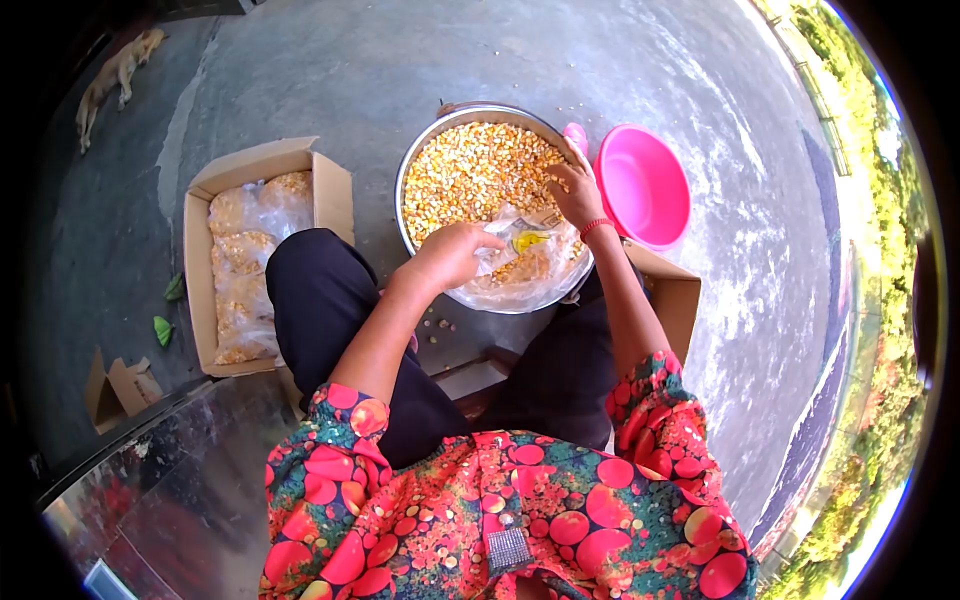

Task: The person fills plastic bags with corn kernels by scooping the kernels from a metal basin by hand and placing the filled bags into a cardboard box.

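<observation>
A round metal basin (402,190) full of yellow corn kernels (480,165) is in front of my knees. A clear plastic bag (540,275) with a yellow mark and some kernels in it lies over the near side of the basin. My left hand (450,257) is closed on the left edge of this bag. At the basin's right side, my right hand (578,195) is over the kernels, its fingers apart and slightly bent. Its fingertips are close to the corn; whether they touch it I cannot tell.
On the left, a cardboard box (200,290) contains several filled bags of corn (240,250). A pink tub (645,185) stands right of the basin, with another cardboard box (675,300) below it. A dog (115,80) lies on the concrete floor at the far left.
</observation>
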`<state>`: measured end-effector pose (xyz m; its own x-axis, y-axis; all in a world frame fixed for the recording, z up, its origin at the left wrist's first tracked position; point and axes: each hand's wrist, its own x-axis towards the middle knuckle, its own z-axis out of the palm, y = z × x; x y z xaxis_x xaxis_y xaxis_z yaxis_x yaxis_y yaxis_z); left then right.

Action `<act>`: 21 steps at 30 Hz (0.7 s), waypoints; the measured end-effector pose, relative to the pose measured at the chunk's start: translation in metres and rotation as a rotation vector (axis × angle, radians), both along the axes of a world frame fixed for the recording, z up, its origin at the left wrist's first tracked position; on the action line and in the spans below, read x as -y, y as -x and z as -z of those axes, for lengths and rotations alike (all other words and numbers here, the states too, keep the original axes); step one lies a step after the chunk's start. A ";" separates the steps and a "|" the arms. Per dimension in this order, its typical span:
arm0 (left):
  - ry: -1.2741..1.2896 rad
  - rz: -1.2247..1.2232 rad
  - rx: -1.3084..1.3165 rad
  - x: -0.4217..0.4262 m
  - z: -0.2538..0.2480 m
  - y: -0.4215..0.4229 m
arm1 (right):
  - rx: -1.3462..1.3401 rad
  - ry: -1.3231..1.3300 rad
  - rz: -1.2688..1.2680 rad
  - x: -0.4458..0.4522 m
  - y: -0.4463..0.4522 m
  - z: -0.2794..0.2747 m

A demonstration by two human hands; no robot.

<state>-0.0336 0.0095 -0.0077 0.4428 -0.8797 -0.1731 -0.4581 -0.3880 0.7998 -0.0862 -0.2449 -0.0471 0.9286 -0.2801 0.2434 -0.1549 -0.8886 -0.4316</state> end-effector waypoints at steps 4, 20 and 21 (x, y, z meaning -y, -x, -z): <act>-0.029 0.013 0.015 -0.001 0.001 -0.003 | -0.223 0.140 0.127 -0.010 -0.005 0.021; 0.033 -0.114 0.087 0.003 0.011 -0.006 | -0.108 -1.157 0.319 -0.026 -0.030 0.032; 0.034 -0.116 0.087 0.003 0.011 -0.007 | -0.108 -1.155 0.317 -0.024 -0.030 0.021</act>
<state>-0.0268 0.0067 -0.0184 0.5537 -0.8267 -0.1003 -0.4802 -0.4154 0.7726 -0.0565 -0.2206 -0.0685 0.7788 -0.5012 -0.3772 -0.3814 0.0990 -0.9191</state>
